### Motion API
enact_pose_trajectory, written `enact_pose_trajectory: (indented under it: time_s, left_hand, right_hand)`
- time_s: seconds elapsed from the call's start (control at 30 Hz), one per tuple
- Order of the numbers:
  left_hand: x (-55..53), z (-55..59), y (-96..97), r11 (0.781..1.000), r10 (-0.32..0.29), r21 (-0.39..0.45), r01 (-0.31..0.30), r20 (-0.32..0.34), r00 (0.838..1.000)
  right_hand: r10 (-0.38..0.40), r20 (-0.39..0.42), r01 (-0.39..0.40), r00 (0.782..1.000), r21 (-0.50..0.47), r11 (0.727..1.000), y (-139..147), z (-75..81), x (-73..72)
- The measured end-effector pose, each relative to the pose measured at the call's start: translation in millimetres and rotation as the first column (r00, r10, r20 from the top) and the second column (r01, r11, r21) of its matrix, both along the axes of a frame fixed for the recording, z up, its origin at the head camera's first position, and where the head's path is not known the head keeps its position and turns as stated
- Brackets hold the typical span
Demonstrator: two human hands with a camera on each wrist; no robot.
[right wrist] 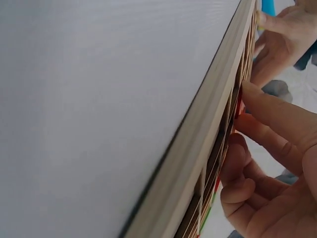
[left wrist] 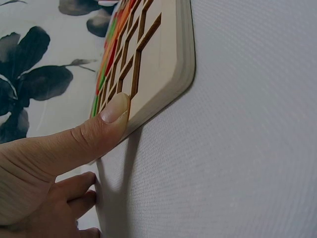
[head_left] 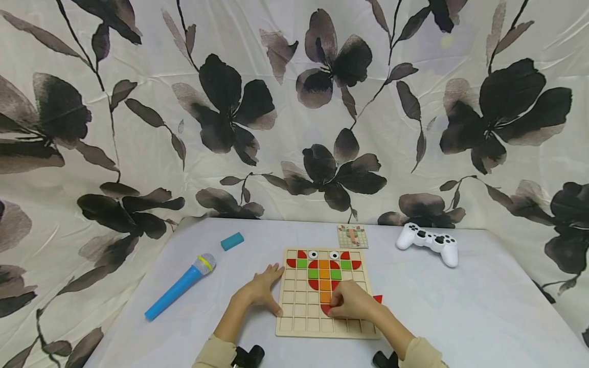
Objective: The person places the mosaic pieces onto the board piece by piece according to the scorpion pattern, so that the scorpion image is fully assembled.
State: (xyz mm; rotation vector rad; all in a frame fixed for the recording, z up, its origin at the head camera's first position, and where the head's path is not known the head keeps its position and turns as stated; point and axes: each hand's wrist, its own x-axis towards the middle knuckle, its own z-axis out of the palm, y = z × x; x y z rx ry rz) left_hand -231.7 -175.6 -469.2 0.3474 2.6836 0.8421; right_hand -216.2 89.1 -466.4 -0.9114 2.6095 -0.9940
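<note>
A square wooden grid board (head_left: 294,324) lies on the white table. Red rounded pieces, green and orange squares and two eye tiles (head_left: 313,254) fill part of its upper and middle cells. My left hand (head_left: 259,287) steadies the left side, thumb (left wrist: 115,110) on the rim and fingers spread along the edge. Low on the board, my right hand (head_left: 353,300) pinches a red rounded piece (head_left: 325,309) between thumb and index finger, right at the cell below the orange column. The other right fingers (right wrist: 237,193) are curled, partly covering cells of the grid.
Behind the board lies a small pattern card (head_left: 353,236). A red piece (head_left: 378,298) pokes out past the right edge. To the left are a blue toy microphone (head_left: 177,290) and a teal block (head_left: 232,241); a white game controller (head_left: 428,243) lies at the right. Floral cloth (head_left: 294,128) hangs behind.
</note>
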Motion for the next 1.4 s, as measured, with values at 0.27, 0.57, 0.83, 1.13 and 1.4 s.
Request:
enact_pose_trajectory:
  time_s: [0.27,0.57,0.83,1.13,1.4]
  left_hand:
    - [0.2,0.5,-0.9,1.0,-0.001,0.007,0.001,0.0,1.0]
    - [-0.2,-0.5,-1.2,1.0,-0.007,0.028,0.007,0.003,1.0]
    - [-0.4,-2.2,-1.0,1.0,-0.007,0.024,0.007,-0.003,1.0]
    - [-1.3,-2.1,-0.7,1.0,-0.005,0.03,0.005,0.001,1.0]
    - [-0.5,-1.4,-0.9,1.0,-0.008,0.026,0.009,-0.005,1.0]
  right_hand:
    - [0.043,-0.063,-0.042,0.997,0.026,0.999,5,0.0,0.9]
    - [0.099,-0.097,-0.086,0.99,0.129,0.988,2,-0.6,6.0]
    - [0.066,-0.088,-0.057,0.994,0.103,0.993,2,-0.6,10.8]
    - [0.04,-0.136,-0.026,0.99,0.102,0.994,6,0.9,15.4]
    - [-0.035,-0.035,0.035,0.999,0.004,0.999,48,1.9,8.4]
